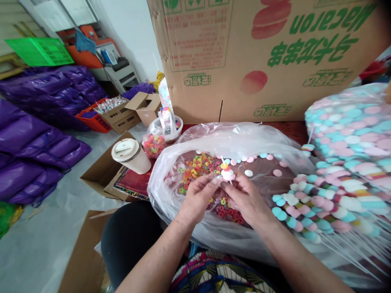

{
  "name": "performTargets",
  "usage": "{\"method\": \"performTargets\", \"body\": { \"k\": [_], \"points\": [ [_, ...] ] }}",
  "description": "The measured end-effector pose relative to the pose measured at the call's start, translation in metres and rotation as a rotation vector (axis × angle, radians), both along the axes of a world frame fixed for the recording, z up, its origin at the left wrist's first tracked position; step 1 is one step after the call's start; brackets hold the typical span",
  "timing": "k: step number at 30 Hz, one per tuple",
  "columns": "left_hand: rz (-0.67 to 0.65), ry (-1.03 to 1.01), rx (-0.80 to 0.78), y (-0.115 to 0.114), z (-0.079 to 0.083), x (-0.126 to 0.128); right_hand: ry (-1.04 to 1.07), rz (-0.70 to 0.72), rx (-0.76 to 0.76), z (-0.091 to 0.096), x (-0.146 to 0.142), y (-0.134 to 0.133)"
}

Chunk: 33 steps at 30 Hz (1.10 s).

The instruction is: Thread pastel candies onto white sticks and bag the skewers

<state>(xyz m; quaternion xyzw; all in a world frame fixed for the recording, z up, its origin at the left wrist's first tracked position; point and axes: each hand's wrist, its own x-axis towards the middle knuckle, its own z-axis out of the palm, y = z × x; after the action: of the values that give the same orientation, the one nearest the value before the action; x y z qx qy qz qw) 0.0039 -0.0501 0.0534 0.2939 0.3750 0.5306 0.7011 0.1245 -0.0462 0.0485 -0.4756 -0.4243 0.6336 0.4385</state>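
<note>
Between both hands, over a clear plastic bag [171, 162] spread on the table, is a skewer of candy [227, 173]. Its white stick carries a yellow-orange ring and white and pink discs. My left hand [201, 193] is closed at the candy's left side, fingertips pinched by a pale disc. My right hand [242, 195] grips the skewer from the right with thumb and fingers. Beneath and around the hands lie small yellow, orange and green ring candies [198, 171] and red ring candies [230, 213]. Loose white and pink discs [248, 173] rest behind my right hand.
Finished-looking candy skewers [330, 203] are piled at the right, below a bag of pastel discs [351, 122]. A large cardboard box [214, 61] stands behind. To the left are a white lidded cup [131, 156], a bag of ring candies [154, 144] and an open carton [104, 171].
</note>
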Motion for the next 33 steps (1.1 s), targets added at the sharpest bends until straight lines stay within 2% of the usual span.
{"method": "performTargets", "body": {
  "k": [2,4,6,9,11,14,16,20,24,28,31,33],
  "points": [
    [-0.044,0.012,0.023,0.000,-0.001,-0.002,0.049,0.008,-0.064,0.000,0.002,0.002],
    [-0.033,0.028,-0.009,0.002,-0.005,-0.004,0.052,0.062,-0.078,0.003,0.010,0.001],
    [0.021,0.054,-0.065,0.005,-0.009,-0.007,-0.067,0.147,-0.032,0.009,0.023,-0.003],
    [0.101,0.095,-0.111,0.009,-0.011,-0.009,-0.481,0.218,0.165,0.017,0.045,-0.016],
    [0.140,0.127,-0.130,0.010,-0.011,-0.008,-0.751,0.190,0.348,0.016,0.052,-0.026],
    [0.205,0.213,-0.147,0.011,-0.012,-0.004,-1.031,0.111,0.597,0.007,0.051,-0.037],
    [0.230,0.290,-0.120,0.010,-0.015,-0.002,-1.194,0.097,0.684,0.002,0.046,-0.039],
    [0.252,0.597,0.031,0.005,-0.025,-0.001,-1.468,0.154,0.664,0.005,0.039,-0.037],
    [0.269,0.932,0.206,0.000,-0.029,-0.004,-1.567,0.240,0.597,0.016,0.035,-0.036],
    [0.289,0.930,0.246,-0.001,-0.028,-0.003,-1.576,0.296,0.508,0.020,0.027,-0.036],
    [0.319,0.838,0.217,-0.002,-0.026,-0.001,-1.548,0.317,0.486,0.016,0.019,-0.037],
    [0.329,0.835,0.269,-0.003,-0.026,-0.002,-1.524,0.321,0.489,0.012,0.015,-0.037]
  ]
}}
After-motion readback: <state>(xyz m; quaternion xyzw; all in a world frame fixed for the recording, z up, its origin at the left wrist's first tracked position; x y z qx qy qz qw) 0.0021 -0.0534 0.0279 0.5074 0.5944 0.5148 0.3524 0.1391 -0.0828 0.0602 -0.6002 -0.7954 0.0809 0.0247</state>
